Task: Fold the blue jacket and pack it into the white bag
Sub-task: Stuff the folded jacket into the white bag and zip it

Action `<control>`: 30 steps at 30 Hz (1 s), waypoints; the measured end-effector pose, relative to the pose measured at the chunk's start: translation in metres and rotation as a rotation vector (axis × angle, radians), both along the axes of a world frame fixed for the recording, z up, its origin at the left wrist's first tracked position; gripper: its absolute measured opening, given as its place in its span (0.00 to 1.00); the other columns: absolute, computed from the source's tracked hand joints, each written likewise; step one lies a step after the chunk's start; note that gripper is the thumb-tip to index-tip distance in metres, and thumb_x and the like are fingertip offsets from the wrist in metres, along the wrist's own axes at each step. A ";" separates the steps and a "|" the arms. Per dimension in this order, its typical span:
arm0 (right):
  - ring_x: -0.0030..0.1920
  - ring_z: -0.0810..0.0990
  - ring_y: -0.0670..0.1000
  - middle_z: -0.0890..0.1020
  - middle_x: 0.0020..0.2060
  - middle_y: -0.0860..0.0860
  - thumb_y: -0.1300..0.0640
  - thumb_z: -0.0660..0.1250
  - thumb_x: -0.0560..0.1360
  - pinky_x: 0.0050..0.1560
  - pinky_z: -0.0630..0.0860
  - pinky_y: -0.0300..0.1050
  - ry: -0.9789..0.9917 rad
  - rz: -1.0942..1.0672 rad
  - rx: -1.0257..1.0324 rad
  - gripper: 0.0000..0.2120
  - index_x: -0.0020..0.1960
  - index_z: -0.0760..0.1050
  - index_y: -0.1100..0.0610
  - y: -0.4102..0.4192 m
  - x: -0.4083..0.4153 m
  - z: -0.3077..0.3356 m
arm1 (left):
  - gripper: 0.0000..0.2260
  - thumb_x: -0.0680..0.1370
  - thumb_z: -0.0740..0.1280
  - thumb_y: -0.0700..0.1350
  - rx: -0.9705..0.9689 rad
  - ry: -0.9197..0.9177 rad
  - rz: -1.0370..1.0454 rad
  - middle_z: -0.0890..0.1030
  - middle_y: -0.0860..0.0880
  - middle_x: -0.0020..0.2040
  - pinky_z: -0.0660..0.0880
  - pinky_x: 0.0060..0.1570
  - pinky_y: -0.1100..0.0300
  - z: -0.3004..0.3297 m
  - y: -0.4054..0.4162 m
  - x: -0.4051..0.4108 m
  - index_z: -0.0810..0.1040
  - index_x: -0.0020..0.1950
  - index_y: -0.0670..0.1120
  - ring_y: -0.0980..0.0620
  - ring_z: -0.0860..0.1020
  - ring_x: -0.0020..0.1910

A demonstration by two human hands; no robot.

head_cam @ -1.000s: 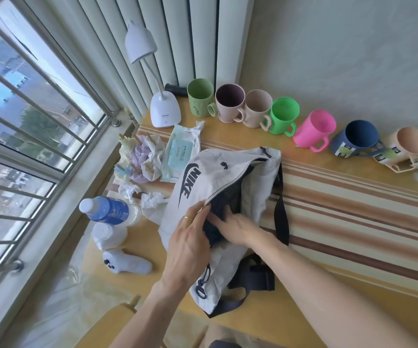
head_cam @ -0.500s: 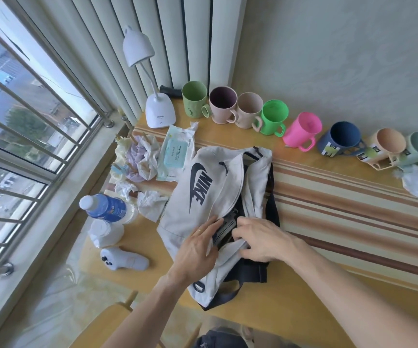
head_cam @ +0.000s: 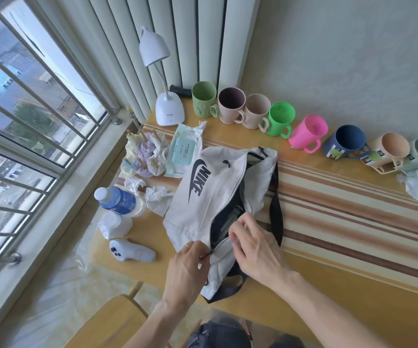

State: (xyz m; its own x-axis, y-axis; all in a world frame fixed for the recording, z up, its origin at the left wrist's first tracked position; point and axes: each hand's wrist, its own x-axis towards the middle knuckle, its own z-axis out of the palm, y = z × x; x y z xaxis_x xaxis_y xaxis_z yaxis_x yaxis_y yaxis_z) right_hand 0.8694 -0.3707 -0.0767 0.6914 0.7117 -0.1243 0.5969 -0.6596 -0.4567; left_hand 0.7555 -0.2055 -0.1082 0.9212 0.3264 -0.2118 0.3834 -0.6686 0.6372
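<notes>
The white bag (head_cam: 210,194) with a dark logo lies on the wooden table (head_cam: 328,292), its top zip partly undone. Through the gap shows the dark blue jacket (head_cam: 224,222), stuffed inside with a ribbed grey edge visible. My left hand (head_cam: 186,268) pinches the zip pull at the near end of the opening. My right hand (head_cam: 255,247) presses on the bag's right side, fingertips at the edge of the opening. A dark strap (head_cam: 277,214) runs along the bag's right side.
A row of coloured mugs (head_cam: 308,133) lines the wall. A white lamp (head_cam: 169,110), wipes pack (head_cam: 184,149), crumpled tissues (head_cam: 147,156), blue-labelled bottle (head_cam: 120,200) and white controller (head_cam: 131,252) sit left of the bag. A striped mat (head_cam: 353,209) lies to the right. A chair back (head_cam: 117,320) is below.
My right hand came out of the bag and now rests on its edge. My left hand slid down toward me to the zip end. The jacket sits deeper inside.
</notes>
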 end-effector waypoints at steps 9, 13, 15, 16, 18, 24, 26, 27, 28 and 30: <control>0.33 0.75 0.49 0.77 0.34 0.48 0.62 0.70 0.71 0.32 0.69 0.42 0.001 0.145 0.040 0.05 0.42 0.75 0.54 0.031 -0.024 -0.005 | 0.06 0.70 0.76 0.38 -0.502 0.039 0.260 0.86 0.52 0.37 0.82 0.40 0.60 0.031 0.009 0.001 0.84 0.39 0.49 0.54 0.85 0.36; 0.36 0.78 0.51 0.81 0.37 0.48 0.58 0.65 0.75 0.35 0.73 0.45 0.071 0.085 0.057 0.03 0.45 0.77 0.54 0.027 -0.022 -0.003 | 0.12 0.68 0.73 0.41 -0.383 0.050 0.018 0.83 0.55 0.43 0.80 0.40 0.61 0.028 0.015 -0.005 0.78 0.49 0.52 0.54 0.81 0.41; 0.39 0.80 0.50 0.83 0.41 0.47 0.54 0.63 0.77 0.39 0.76 0.46 0.138 0.058 0.061 0.07 0.48 0.79 0.52 0.027 -0.024 0.001 | 0.16 0.68 0.74 0.48 -0.132 0.017 -0.083 0.79 0.59 0.41 0.77 0.37 0.61 0.018 0.012 -0.006 0.73 0.52 0.51 0.56 0.77 0.38; 0.39 0.80 0.50 0.83 0.40 0.46 0.52 0.63 0.77 0.39 0.76 0.46 0.155 0.049 0.074 0.07 0.47 0.79 0.52 0.028 -0.024 0.003 | 0.16 0.69 0.75 0.49 -0.056 -0.002 -0.068 0.78 0.59 0.38 0.74 0.34 0.61 0.013 0.009 -0.006 0.72 0.51 0.50 0.56 0.76 0.34; 0.38 0.79 0.50 0.82 0.40 0.46 0.51 0.64 0.77 0.39 0.76 0.48 0.177 0.029 0.078 0.06 0.45 0.78 0.51 0.030 -0.023 0.007 | 0.13 0.71 0.75 0.45 -0.014 -0.031 0.014 0.79 0.56 0.34 0.73 0.30 0.59 0.007 0.001 -0.002 0.71 0.47 0.48 0.53 0.76 0.30; 0.34 0.81 0.45 0.83 0.34 0.44 0.50 0.71 0.76 0.35 0.80 0.45 0.304 -0.238 0.075 0.09 0.40 0.79 0.53 0.023 0.029 0.013 | 0.12 0.73 0.75 0.46 -0.012 0.055 0.161 0.78 0.56 0.30 0.74 0.31 0.57 -0.003 -0.004 -0.013 0.71 0.39 0.51 0.54 0.76 0.29; 0.34 0.81 0.46 0.82 0.34 0.43 0.51 0.72 0.76 0.35 0.77 0.41 0.300 -0.324 0.060 0.08 0.41 0.80 0.54 0.020 0.062 0.013 | 0.11 0.72 0.75 0.46 -0.016 0.072 0.175 0.77 0.56 0.29 0.73 0.31 0.60 -0.004 -0.003 -0.014 0.72 0.38 0.51 0.54 0.76 0.30; 0.35 0.81 0.46 0.82 0.34 0.44 0.52 0.73 0.76 0.35 0.76 0.40 0.281 -0.355 0.051 0.08 0.41 0.80 0.53 0.020 0.079 0.012 | 0.10 0.72 0.75 0.46 -0.021 0.078 0.181 0.77 0.56 0.29 0.73 0.31 0.61 -0.005 -0.002 -0.013 0.73 0.38 0.50 0.54 0.76 0.30; 0.36 0.82 0.48 0.83 0.35 0.44 0.51 0.73 0.75 0.36 0.76 0.41 0.259 -0.381 0.037 0.08 0.41 0.81 0.53 0.020 0.096 0.010 | 0.10 0.72 0.74 0.46 -0.026 0.082 0.186 0.77 0.56 0.29 0.73 0.31 0.60 -0.005 -0.002 -0.012 0.74 0.37 0.50 0.54 0.76 0.30; 0.38 0.83 0.51 0.84 0.36 0.47 0.51 0.74 0.75 0.41 0.79 0.45 0.232 -0.431 0.011 0.08 0.41 0.81 0.54 0.020 0.126 0.003 | 0.10 0.72 0.74 0.46 -0.029 0.093 0.188 0.77 0.57 0.28 0.74 0.32 0.59 -0.007 -0.002 -0.011 0.74 0.37 0.50 0.55 0.76 0.30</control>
State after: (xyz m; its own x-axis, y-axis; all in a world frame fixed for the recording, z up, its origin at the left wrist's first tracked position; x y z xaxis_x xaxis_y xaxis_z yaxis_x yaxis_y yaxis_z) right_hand 0.9955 -0.3508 -0.0732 0.8784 0.3689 -0.3040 0.1524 -0.8189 -0.5533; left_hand 0.7441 -0.2072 -0.1152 0.8207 0.4832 -0.3049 0.5577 -0.5617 0.6111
